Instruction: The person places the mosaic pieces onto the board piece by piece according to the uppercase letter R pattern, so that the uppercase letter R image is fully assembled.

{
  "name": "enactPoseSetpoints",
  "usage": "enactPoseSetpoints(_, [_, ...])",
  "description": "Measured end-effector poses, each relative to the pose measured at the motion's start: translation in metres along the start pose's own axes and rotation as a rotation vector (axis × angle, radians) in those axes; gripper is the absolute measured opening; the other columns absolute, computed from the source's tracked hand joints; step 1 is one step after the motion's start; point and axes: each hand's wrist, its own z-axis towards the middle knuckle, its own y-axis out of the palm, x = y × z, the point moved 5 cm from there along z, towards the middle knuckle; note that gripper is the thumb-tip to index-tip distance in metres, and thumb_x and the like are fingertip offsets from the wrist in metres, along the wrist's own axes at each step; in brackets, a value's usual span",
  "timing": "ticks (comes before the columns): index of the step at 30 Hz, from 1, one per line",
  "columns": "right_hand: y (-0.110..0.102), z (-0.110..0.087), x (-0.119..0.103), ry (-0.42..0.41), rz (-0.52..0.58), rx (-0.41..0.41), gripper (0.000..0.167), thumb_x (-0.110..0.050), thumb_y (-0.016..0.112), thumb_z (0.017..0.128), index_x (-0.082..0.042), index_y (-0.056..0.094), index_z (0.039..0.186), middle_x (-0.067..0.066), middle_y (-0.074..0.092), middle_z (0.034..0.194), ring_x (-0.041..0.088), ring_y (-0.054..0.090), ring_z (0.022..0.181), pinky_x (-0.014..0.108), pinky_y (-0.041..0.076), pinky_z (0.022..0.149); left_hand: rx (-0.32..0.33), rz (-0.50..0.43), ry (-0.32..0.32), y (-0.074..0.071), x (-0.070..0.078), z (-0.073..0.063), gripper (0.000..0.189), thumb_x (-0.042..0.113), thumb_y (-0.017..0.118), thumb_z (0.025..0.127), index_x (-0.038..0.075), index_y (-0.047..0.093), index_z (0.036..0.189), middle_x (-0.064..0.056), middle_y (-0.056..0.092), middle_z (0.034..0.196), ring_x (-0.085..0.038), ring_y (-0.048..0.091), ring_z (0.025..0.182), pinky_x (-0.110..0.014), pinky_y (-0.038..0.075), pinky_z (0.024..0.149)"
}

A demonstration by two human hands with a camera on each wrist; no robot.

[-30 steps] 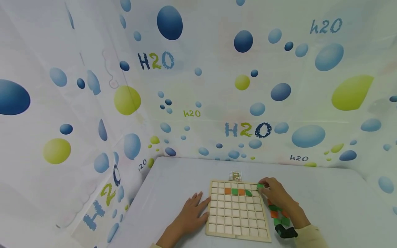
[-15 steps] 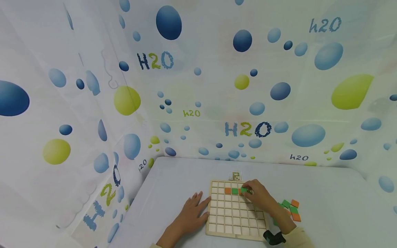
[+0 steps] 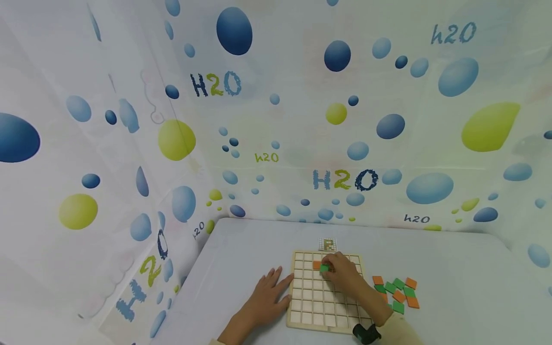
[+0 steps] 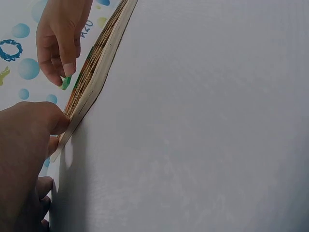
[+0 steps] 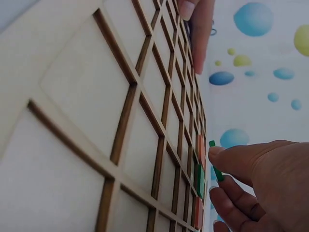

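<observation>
A wooden grid board (image 3: 307,327) lies on the white table. My right hand (image 3: 345,277) is over its upper rows and pinches a small green tile (image 5: 219,169) between thumb and fingers, held just off the board in the right wrist view. An orange tile (image 3: 316,265) sits in a cell of the second row. The right wrist view also shows a green tile (image 5: 200,181) set in the grid, with another orange tile (image 5: 199,212) beside it. My left hand (image 3: 268,298) rests spread at the board's left side, thumb and forefinger touching its edge. My right hand hides part of the row.
Loose green and orange tiles (image 3: 398,307) lie scattered on the table right of the board. A small card with a grid pattern (image 3: 328,244) lies behind the board's far edge. A patterned curtain (image 3: 276,120) hangs behind the table.
From the board's upper right corner, my right hand has moved left along the second row with the green tile, uncovering the loose tiles. My left hand has stayed put.
</observation>
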Motion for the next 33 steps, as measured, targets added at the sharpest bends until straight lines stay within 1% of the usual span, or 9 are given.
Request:
enactPoseSetpoints(2, [0.003,0.001,0.000,-0.014,-0.028,0.014,0.013,-0.014,0.079,0.095,-0.015,0.071,0.104,-0.003,0.060,0.098,0.013,0.053,0.085,0.045,0.045,0.079,-0.009,0.000,-0.006,-0.001,0.001,0.000,0.059,0.048,0.051,0.108,0.027,0.044,0.163,-0.019,0.030,0.172,-0.045,0.023,0.159,-0.071,0.022,0.124])
enactPoseSetpoints(4, [0.007,0.001,-0.001,-0.029,-0.044,0.009,0.012,-0.014,0.080,0.094,-0.017,0.069,0.099,-0.004,0.059,0.096,0.013,0.054,0.085,0.051,0.044,0.081,-0.018,0.003,-0.016,-0.003,0.003,-0.001,0.059,0.048,0.051,0.108,0.027,0.044,0.163,-0.018,0.029,0.172,-0.044,0.023,0.160,-0.069,0.022,0.124])
enactPoseSetpoints(6, [0.010,0.002,-0.002,-0.047,-0.054,0.002,0.013,-0.014,0.080,0.094,-0.018,0.067,0.095,-0.005,0.058,0.094,0.013,0.054,0.086,0.053,0.044,0.082,-0.021,0.010,-0.020,-0.004,0.004,-0.001,0.059,0.048,0.051,0.107,0.028,0.044,0.163,-0.018,0.029,0.172,-0.043,0.023,0.160,-0.068,0.022,0.125])
enactPoseSetpoints(13, [0.014,0.002,-0.010,-0.097,-0.105,-0.002,0.017,-0.016,0.083,0.092,-0.018,0.066,0.091,-0.006,0.056,0.090,0.014,0.052,0.083,0.042,0.040,0.073,-0.020,0.013,-0.015,-0.003,0.005,-0.002,0.059,0.049,0.051,0.107,0.028,0.044,0.163,-0.017,0.029,0.172,-0.043,0.023,0.160,-0.068,0.022,0.125])
enactPoseSetpoints(20, [0.016,-0.001,-0.017,-0.130,-0.131,-0.027,0.015,-0.016,0.082,0.092,-0.017,0.067,0.090,-0.004,0.059,0.091,0.017,0.052,0.085,0.040,0.040,0.071,-0.014,0.017,-0.017,-0.001,0.003,-0.002,0.059,0.049,0.051,0.107,0.029,0.044,0.163,-0.018,0.030,0.172,-0.043,0.024,0.160,-0.068,0.023,0.125])
enactPoseSetpoints(24, [0.017,-0.002,-0.017,-0.134,-0.135,-0.032,0.017,-0.019,0.083,0.092,-0.019,0.065,0.090,-0.005,0.058,0.092,0.016,0.051,0.085,0.039,0.038,0.071,-0.010,0.017,-0.013,-0.002,0.004,-0.002,0.059,0.048,0.051,0.107,0.028,0.044,0.163,-0.018,0.030,0.172,-0.044,0.024,0.159,-0.069,0.023,0.124])
enactPoseSetpoints(27, [0.016,-0.002,-0.018,-0.140,-0.148,-0.026,0.018,-0.020,0.082,0.093,-0.020,0.064,0.090,-0.005,0.058,0.092,0.016,0.052,0.085,0.037,0.037,0.071,-0.003,0.021,0.001,-0.003,0.004,-0.001,0.059,0.046,0.051,0.108,0.026,0.044,0.162,-0.020,0.030,0.171,-0.046,0.025,0.159,-0.071,0.024,0.123])
enactPoseSetpoints(30, [0.015,-0.003,-0.020,-0.156,-0.180,-0.004,0.017,-0.017,0.081,0.093,-0.019,0.065,0.090,-0.005,0.059,0.093,0.017,0.054,0.086,0.037,0.037,0.071,0.004,0.018,0.012,-0.003,0.004,-0.001,0.058,0.045,0.051,0.108,0.024,0.045,0.162,-0.021,0.030,0.171,-0.047,0.025,0.158,-0.072,0.024,0.122])
enactPoseSetpoints(33, [0.014,-0.005,-0.022,-0.171,-0.215,0.021,0.017,-0.016,0.081,0.094,-0.020,0.064,0.091,-0.005,0.059,0.094,0.018,0.054,0.087,0.036,0.037,0.070,0.003,0.016,0.008,-0.004,0.004,-0.002,0.059,0.045,0.051,0.108,0.025,0.044,0.163,-0.021,0.030,0.171,-0.047,0.024,0.158,-0.071,0.023,0.123])
